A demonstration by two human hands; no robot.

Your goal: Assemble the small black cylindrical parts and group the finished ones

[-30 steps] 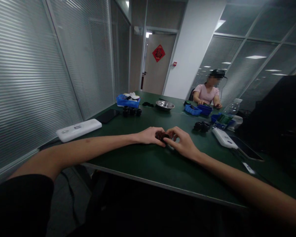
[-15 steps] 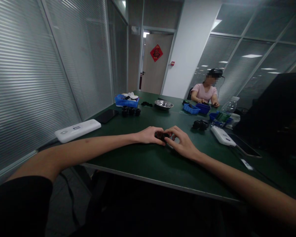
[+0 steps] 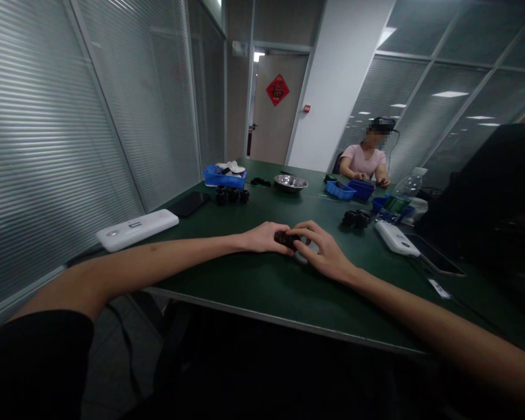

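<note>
Between my hands, just over the green table, is a small dark round part with a brownish tint; its exact kind is too dim to make out. My left hand is closed around its left side, thumb in front and fingers behind. On the other side, the thumb and fingertips of my right hand pinch the part's right end. Beyond my left hand stand several glossy black round parts in a cluster, and a similar black cluster sits past my right hand.
A blue bin of white and dark pieces, a metal bowl and smaller blue bins stand farther back. White power banks and phones lie at both sides. A water bottle stands right. A person sits across.
Both hands stay together on the dark part, with only slight finger movement at the right hand. The view has shifted a little.
</note>
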